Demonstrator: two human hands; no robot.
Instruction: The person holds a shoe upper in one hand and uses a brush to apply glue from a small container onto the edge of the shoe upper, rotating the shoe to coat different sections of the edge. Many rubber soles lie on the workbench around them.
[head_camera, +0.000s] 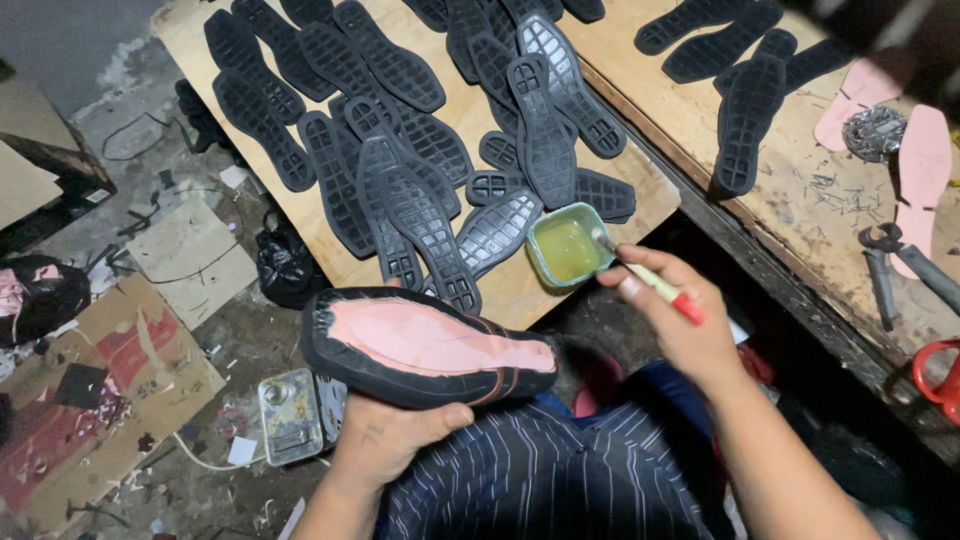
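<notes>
Tub (569, 246) of yellowish glue; right grip (670, 320) clamped on brush (648, 279); left grip (392, 437) clamped on shoe (425, 347).

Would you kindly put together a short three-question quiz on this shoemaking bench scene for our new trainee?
1. True or false: the left hand holds an upturned shoe with a pink insole.
2. What does the right hand hold: A) pincers, B) a brush, C) a knife?
3. What does the brush tip sit in?

Key
1. True.
2. B, a brush with a red end.
3. The small green tub of yellowish liquid, at the edge of the board covered with black soles.
</notes>
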